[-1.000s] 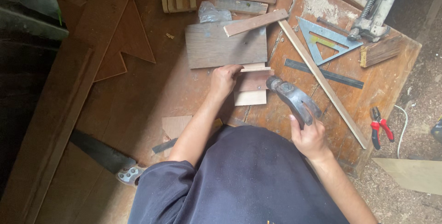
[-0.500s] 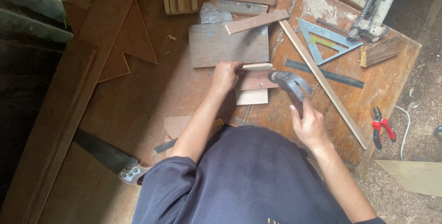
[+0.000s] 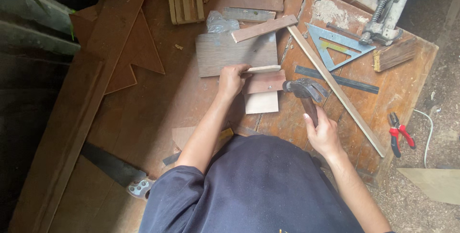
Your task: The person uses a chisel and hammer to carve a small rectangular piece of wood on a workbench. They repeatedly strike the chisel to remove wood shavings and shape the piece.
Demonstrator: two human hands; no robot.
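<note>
The left hand [image 3: 233, 79] pinches a small wood block [image 3: 263, 82] on the desk [image 3: 158, 99], while the right hand [image 3: 325, 134] has its grip wrapped tight around a claw hammer [image 3: 304, 90] just beside it.

Claw hammer [image 3: 303, 90] head beside small stacked wood pieces [image 3: 262, 82] on bench.

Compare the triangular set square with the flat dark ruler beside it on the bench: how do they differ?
The set square is a grey open triangle with a yellowish patch; the ruler is a dark, narrow straight strip. The set square lies nearer the clamp; the ruler lies nearer the hammer. The long wooden strip crosses over the ruler and runs beside the set square. Both lie flat on the bench.
</note>
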